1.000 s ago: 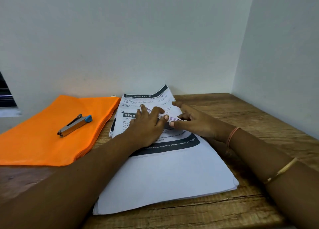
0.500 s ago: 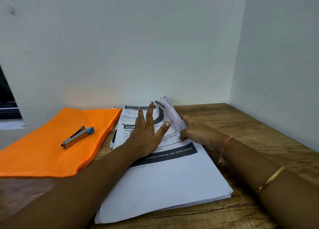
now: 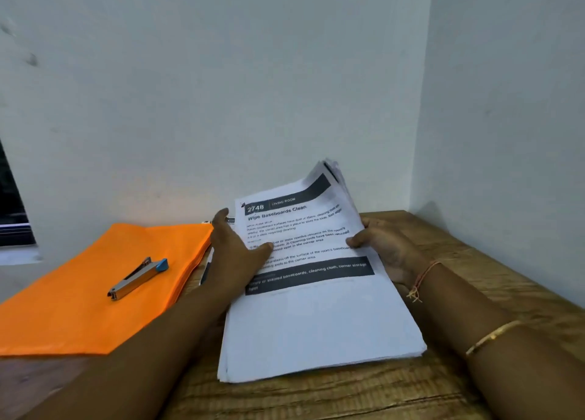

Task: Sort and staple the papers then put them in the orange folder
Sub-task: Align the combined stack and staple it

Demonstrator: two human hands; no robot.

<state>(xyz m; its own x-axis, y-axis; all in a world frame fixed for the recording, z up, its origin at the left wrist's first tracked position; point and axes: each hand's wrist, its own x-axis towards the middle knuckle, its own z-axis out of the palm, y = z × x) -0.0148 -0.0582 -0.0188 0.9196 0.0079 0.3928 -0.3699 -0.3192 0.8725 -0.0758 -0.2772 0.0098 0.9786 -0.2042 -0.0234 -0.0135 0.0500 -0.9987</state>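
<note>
Both hands hold the papers [image 3: 316, 318] by their side edges, far end lifted off the wooden surface [image 3: 474, 277]. The left hand [image 3: 234, 248] has its thumb on the top sheet. The right hand [image 3: 384, 248] grips the right edge, fingers hidden beneath. Bare surface lies to the right. The orange folder [image 3: 79, 308], carrying the stapler [image 3: 137, 278], lies just left. White walls [image 3: 221, 87] meet behind.

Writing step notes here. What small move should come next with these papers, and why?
Probably lift the top set clear: the right hand pinches the raised far end of the paper stack, the left hand holds its left edge, and the stapler lies unused on the orange folder.
</note>
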